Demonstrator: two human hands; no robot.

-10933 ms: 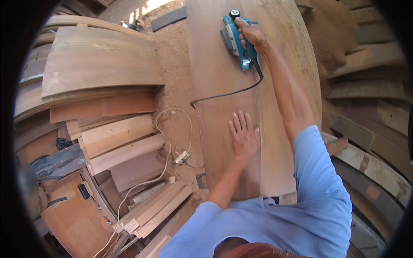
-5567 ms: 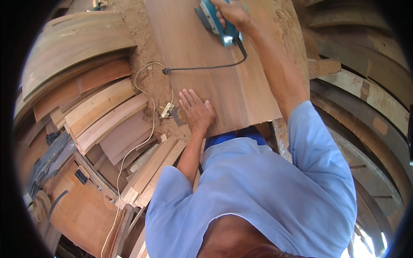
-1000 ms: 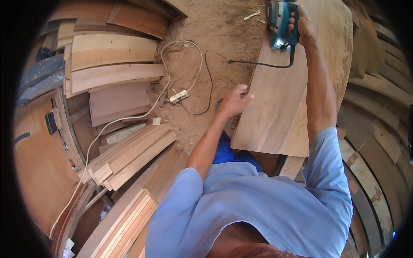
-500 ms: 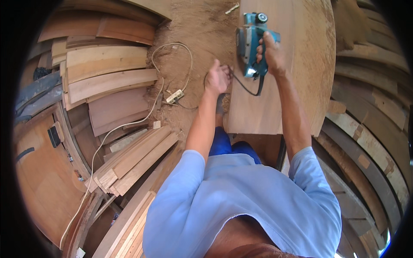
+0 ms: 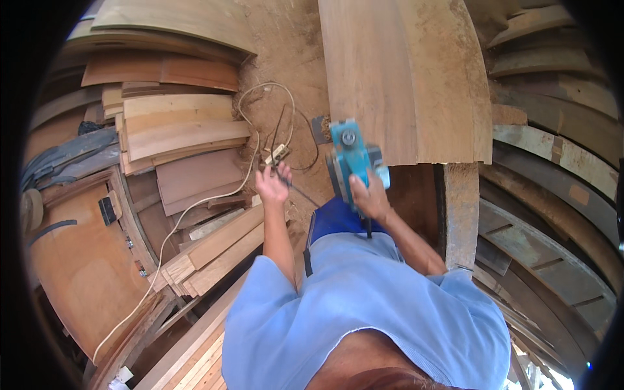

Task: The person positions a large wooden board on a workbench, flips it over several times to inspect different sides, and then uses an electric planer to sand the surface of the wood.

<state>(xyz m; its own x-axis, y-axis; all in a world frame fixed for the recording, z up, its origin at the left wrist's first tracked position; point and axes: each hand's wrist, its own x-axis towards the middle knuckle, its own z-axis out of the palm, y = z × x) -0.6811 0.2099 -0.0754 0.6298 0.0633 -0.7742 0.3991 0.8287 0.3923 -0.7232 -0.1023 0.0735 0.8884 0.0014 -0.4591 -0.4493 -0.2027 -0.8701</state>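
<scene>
My right hand (image 5: 370, 198) is wrapped around the handle of a teal electric planer (image 5: 351, 146). The planer is held close to my body, at the near end of a wide wooden board (image 5: 370, 71), partly over its edge. Its dark power cord (image 5: 304, 197) runs across to my left hand (image 5: 272, 184), which is out to the left, palm turned up, with the cord between thumb and fingers. Just beyond that hand lies a pale power strip (image 5: 277, 155) on the dusty floor.
Stacked planks (image 5: 185, 117) line the left side, with more cut boards (image 5: 208, 253) nearer me. A white extension cord (image 5: 185, 218) snakes past them. Long boards (image 5: 552, 169) lean along the right. Sawdust covers the floor (image 5: 286, 52).
My right hand has brought the planer off the board's middle, back toward my body and left. My left hand has moved left and nearer me with the cord.
</scene>
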